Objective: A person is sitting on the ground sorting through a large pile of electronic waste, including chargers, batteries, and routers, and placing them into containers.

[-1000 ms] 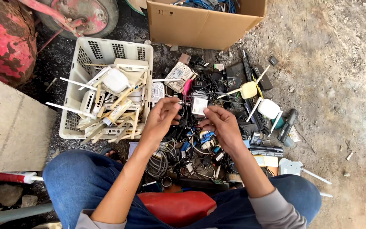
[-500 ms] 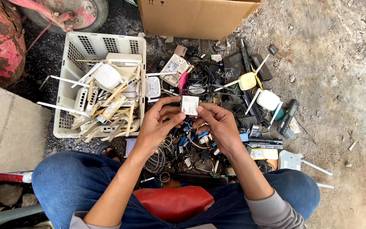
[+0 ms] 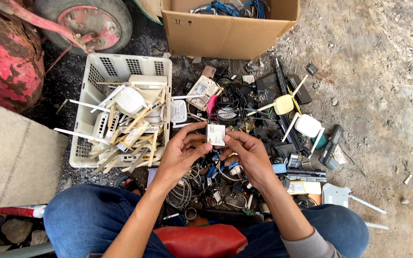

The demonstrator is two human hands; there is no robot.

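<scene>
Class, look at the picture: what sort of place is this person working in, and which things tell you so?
Probably an outdoor scrap-sorting spot for old electronics. A heap of cables and gadgets lies on bare gravel ground, a white basket holds discarded routers, and a cardboard box holds wires. Both hands grip a small white device.

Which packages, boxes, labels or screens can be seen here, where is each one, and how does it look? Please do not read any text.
Cardboard box: top centre on the ground, brown, open, blue cables inside.
Plastic basket: left of the pile, white, slotted walls, filled with white devices and antennas.
Small white square device: held by the left hand and right hand; pale label-like face, print too small to tell.
Screens: none visible.
</scene>
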